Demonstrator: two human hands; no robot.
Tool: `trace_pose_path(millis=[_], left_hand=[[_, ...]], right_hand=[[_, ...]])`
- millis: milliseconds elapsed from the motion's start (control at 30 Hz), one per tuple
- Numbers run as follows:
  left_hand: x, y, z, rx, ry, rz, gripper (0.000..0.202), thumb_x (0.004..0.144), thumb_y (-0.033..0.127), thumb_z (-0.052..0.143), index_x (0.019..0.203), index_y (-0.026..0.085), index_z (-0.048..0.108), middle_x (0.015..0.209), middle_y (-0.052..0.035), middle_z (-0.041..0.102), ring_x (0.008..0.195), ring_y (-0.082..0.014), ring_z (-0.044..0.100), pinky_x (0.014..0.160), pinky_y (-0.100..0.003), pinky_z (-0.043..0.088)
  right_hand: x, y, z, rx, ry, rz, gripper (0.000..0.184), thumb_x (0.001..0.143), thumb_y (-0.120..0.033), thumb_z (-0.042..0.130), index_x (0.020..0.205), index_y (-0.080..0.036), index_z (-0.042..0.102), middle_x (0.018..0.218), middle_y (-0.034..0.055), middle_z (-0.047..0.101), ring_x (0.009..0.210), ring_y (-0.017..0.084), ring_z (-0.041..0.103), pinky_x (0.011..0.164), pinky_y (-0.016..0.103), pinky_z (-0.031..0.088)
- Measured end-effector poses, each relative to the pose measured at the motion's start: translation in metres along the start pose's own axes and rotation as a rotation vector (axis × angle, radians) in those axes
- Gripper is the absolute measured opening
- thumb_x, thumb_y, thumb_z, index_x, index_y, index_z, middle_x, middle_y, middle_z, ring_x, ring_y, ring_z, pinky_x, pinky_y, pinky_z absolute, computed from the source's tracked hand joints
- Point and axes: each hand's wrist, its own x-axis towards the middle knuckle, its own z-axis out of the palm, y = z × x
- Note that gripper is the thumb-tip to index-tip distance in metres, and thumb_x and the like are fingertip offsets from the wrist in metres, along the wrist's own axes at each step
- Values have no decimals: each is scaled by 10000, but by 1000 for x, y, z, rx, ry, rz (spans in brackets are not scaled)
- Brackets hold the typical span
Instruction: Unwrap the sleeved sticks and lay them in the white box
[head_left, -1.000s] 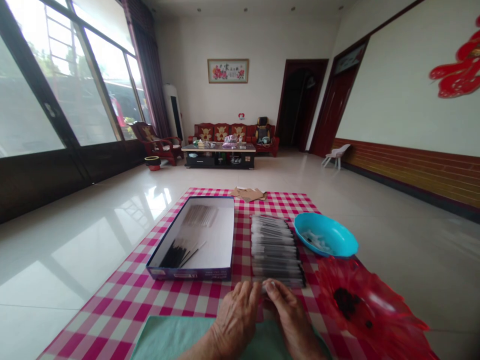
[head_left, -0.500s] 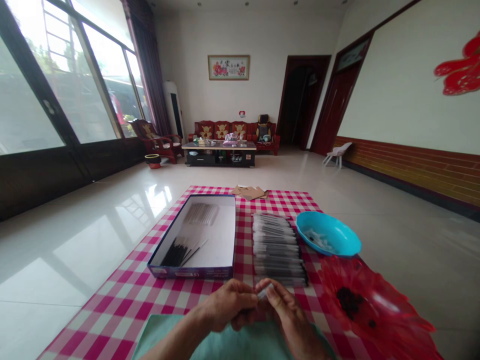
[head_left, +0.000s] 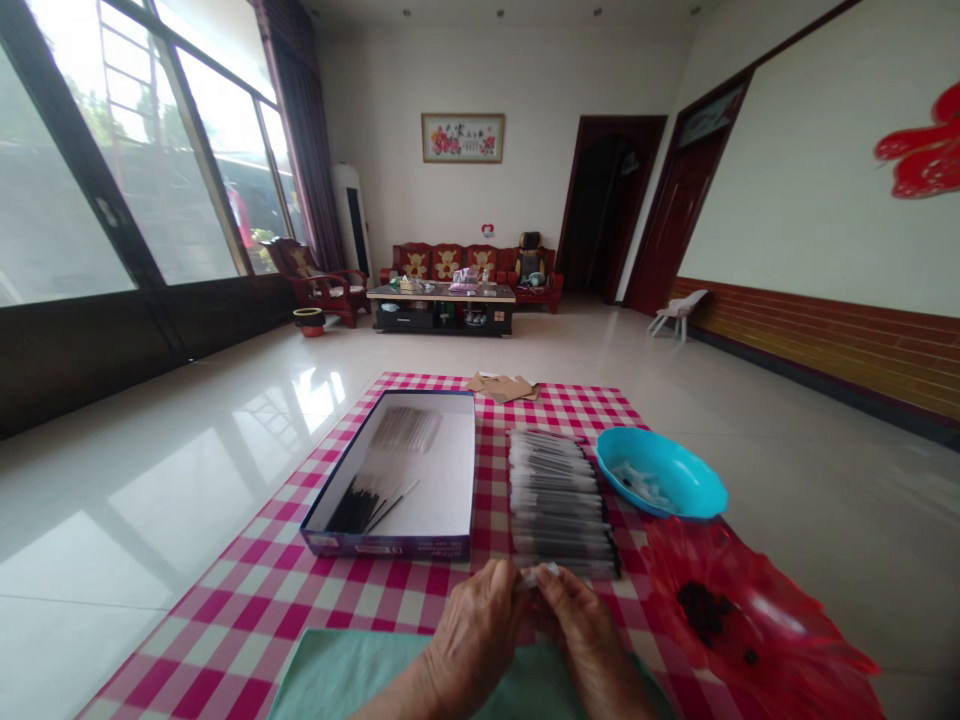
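My left hand and my right hand meet at the near side of the table, fingertips pinched together. Between them is a small translucent white piece, partly covered by the fingers; its exact kind is unclear. Just beyond my hands lies a row of pens with clear barrels and dark ends. To the left, a shallow box holds clear tubes and thin black refills. Under my forearms lies a green cloth.
A blue bowl with small whitish pieces stands on the right. Nearer, a red petal-edged bowl holds small black pieces. Torn cardboard lies at the far edge of the checked tablecloth.
My left hand has turned and moved right, closer against my right hand. The white piece stays between the fingertips. The view has shifted slightly.
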Motion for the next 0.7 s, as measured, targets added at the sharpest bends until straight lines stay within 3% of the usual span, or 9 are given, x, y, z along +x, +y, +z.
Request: trace_pose_path(millis=[100,200,367,467,600,633,700], left_hand=[[0,2,-2,61,-2,17,207,924,205,312,784,200,465,716,-21,563,605,-134,535,531,-235,334],[0,6,-3,-89,-22,-12,199,912,233,346,771,196,481,675,-13,567,574,-124,524,512,-231,321],[8,10,0,-562,-58,-335,204,782,282,535,622,177,464,515,25,527,438,-84,469,439,-200,305],[12,5,0,-952,-235,-517,260,725,367,576,601,153,497,465,25,517,336,-67,406,345,-188,265],[13,-10,-4,-1273,-644,-770,357,671,466,617,575,131,536,443,18,509,283,-57,353,270,-181,217],[13,-12,-4,-1303,-691,-793,365,671,473,618,577,129,542,441,19,508,278,-56,349,262,-179,215],[13,-13,-6,-1333,-654,-739,370,695,469,608,588,119,553,442,19,510,277,-53,357,263,-172,225]], right_hand=[[-2,-1,1,-1,9,-20,285,685,-458,696,794,-196,689,859,45,702,832,231,635,756,342,499],[-3,0,0,11,2,-33,275,705,-454,681,832,-210,695,896,42,706,883,236,632,816,349,489],[-4,4,-4,-36,41,-48,302,707,-462,675,870,-209,704,922,57,711,918,264,629,822,352,491],[-1,8,-8,-24,41,-44,291,718,-455,670,877,-213,701,943,63,713,926,270,631,792,351,503],[8,10,-17,173,55,-41,277,740,-444,657,896,-215,672,920,56,723,919,247,647,833,379,489],[10,10,-19,221,60,-41,277,740,-439,660,896,-210,665,915,58,723,920,245,649,844,388,484],[12,8,-19,264,50,-37,269,735,-415,676,890,-197,655,914,67,720,927,247,647,846,399,482]])
